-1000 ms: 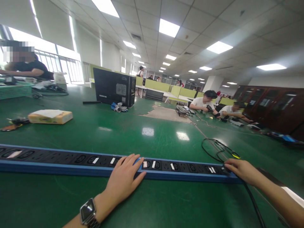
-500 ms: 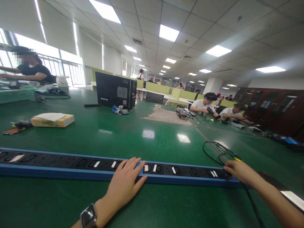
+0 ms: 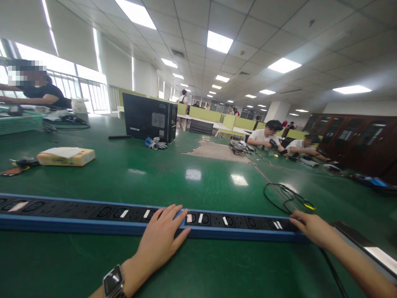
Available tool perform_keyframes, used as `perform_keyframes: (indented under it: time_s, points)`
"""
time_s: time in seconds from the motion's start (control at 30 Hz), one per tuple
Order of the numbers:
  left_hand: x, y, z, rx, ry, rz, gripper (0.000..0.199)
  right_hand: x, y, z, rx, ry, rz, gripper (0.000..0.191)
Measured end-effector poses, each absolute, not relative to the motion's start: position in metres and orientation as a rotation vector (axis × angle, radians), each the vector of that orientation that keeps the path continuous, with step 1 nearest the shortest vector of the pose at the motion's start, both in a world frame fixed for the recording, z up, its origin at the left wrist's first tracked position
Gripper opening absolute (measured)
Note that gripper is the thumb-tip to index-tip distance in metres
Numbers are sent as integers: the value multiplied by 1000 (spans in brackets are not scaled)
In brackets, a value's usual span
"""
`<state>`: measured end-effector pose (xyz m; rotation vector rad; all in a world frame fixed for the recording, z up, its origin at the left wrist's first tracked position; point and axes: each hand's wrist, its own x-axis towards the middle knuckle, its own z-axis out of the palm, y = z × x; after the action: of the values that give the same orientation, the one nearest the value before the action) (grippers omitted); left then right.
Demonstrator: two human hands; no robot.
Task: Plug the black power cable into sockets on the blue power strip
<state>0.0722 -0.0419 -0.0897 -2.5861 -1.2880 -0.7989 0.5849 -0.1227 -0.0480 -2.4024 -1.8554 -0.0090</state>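
A long blue power strip [image 3: 235,232] with black sockets and small white labels lies across the green table. My left hand [image 3: 164,231], with a watch on the wrist, rests on the strip's middle, fingers spread over its top and thumb on the front side. At the strip's right end, my right hand [image 3: 313,227] is bent over the edge with fingers partly curled; whether it grips anything there is hidden. A black cable [image 3: 333,271] runs from beneath the right hand toward the front edge.
Behind the right hand lies a looped black cable [image 3: 269,198]. Farther back stand a black computer case [image 3: 145,118] with gloves [image 3: 155,143] beside it. A yellow tissue pack [image 3: 66,157] sits at left. Other people work at the far right and left.
My right hand has shifted slightly left on the strip's end, its thumb and fingers a little differently placed. My left hand stays on the strip. The view has moved slightly.
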Motion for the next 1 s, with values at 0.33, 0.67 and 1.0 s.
perform_keyframes:
  time_s: [0.33, 0.67, 1.0]
  points:
    - [73, -43, -87, -2602, -1291, -792, 42, 578, -135, -62, -2392, -1754, -59, 35]
    - [73, -42, -88, -2595, -1289, -775, 42, 575, -138, -68, -2368, -1697, -96, 39]
    - [74, -42, -85, -2599, -1304, -747, 44, 597, -137, 18, -2351, -1449, -144, 54]
